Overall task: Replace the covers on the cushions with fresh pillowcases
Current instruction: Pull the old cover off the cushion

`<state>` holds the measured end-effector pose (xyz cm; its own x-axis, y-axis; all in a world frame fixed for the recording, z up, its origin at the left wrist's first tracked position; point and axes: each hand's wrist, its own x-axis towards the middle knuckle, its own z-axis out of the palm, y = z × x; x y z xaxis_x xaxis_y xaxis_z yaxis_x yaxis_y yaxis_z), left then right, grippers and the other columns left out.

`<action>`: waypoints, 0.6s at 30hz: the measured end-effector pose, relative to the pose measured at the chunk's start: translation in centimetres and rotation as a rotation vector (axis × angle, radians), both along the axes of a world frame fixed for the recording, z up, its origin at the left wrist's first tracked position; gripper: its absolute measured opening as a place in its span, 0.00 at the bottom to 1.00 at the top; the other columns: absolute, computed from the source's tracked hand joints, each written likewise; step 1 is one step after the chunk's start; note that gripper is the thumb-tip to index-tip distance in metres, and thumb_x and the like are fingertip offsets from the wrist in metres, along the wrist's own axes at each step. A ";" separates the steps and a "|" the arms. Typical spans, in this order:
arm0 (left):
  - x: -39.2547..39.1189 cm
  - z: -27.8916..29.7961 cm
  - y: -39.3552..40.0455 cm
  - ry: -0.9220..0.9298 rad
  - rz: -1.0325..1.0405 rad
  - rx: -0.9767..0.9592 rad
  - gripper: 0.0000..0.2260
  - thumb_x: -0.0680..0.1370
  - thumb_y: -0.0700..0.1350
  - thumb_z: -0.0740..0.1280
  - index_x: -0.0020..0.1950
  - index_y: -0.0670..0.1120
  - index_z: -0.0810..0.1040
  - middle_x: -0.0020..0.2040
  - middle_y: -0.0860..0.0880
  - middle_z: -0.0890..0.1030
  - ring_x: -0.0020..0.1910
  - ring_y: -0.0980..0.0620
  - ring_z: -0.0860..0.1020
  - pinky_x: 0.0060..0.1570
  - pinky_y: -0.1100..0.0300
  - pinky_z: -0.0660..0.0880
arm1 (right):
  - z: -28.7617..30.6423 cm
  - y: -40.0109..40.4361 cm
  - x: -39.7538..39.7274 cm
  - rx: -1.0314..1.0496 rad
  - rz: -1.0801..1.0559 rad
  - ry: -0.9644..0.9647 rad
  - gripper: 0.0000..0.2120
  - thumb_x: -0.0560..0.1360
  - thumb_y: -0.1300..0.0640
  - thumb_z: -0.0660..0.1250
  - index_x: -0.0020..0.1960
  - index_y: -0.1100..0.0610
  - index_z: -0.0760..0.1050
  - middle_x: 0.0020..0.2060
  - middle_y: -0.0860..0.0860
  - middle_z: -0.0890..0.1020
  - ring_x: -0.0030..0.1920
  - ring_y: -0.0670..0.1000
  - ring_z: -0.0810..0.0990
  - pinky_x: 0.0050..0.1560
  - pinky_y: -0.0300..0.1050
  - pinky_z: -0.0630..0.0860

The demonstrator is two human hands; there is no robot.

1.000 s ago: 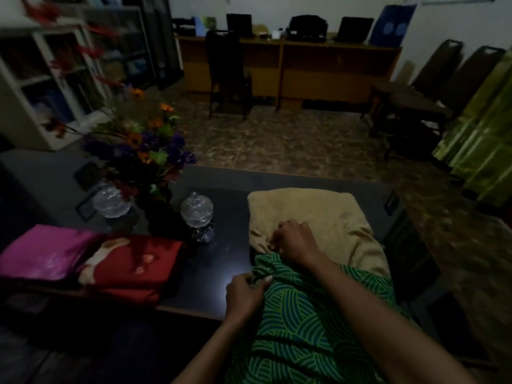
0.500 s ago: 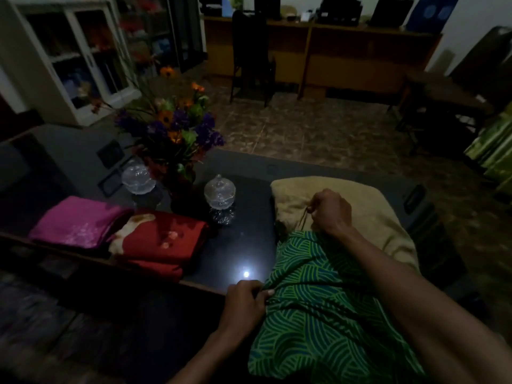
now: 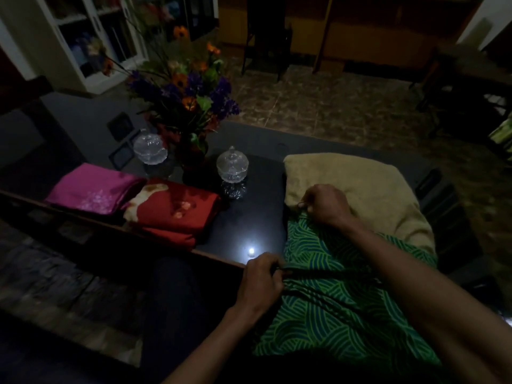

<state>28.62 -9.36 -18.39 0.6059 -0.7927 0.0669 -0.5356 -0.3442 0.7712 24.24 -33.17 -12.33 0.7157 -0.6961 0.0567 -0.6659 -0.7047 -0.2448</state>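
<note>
With the right hand (image 3: pixel 327 205) pinning the tan cushion (image 3: pixel 368 195) and the left hand (image 3: pixel 260 278) gripping the green patterned cover (image 3: pixel 327 309), pull the cover evenly toward the body.

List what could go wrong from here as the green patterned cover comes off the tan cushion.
1. The left hand grips the green patterned cover near the edge of the dark glossy table; a hard tug could drag the tan cushion off it.
2. If the cushion slides left, it could knock the lidded clear glass jar close beside it.
3. The right hand pinches fabric at the cover's mouth; it may snag or bunch.
</note>
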 end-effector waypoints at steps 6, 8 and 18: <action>1.7 3.3 1.2 -0.043 -0.122 -0.166 0.16 0.72 0.32 0.71 0.37 0.52 0.72 0.32 0.59 0.72 0.34 0.73 0.74 0.34 0.78 0.63 | 3.0 -3.5 0.5 -0.036 -0.218 -0.199 0.03 0.74 0.59 0.72 0.43 0.56 0.85 0.43 0.57 0.86 0.45 0.60 0.83 0.41 0.44 0.71; 2.6 4.2 1.9 -0.037 -0.158 -0.208 0.15 0.70 0.29 0.71 0.36 0.48 0.74 0.32 0.59 0.73 0.34 0.72 0.75 0.35 0.79 0.65 | 3.7 -4.8 0.6 -0.054 -0.271 -0.244 0.04 0.74 0.56 0.73 0.44 0.56 0.85 0.43 0.57 0.86 0.44 0.59 0.83 0.41 0.46 0.74; 6.4 1.8 4.2 0.077 -0.192 0.058 0.11 0.71 0.45 0.74 0.51 0.57 0.81 0.45 0.62 0.81 0.47 0.66 0.79 0.45 0.72 0.73 | 2.4 -3.8 0.6 0.042 0.048 -0.136 0.11 0.71 0.47 0.76 0.52 0.47 0.84 0.53 0.50 0.80 0.53 0.54 0.80 0.49 0.47 0.77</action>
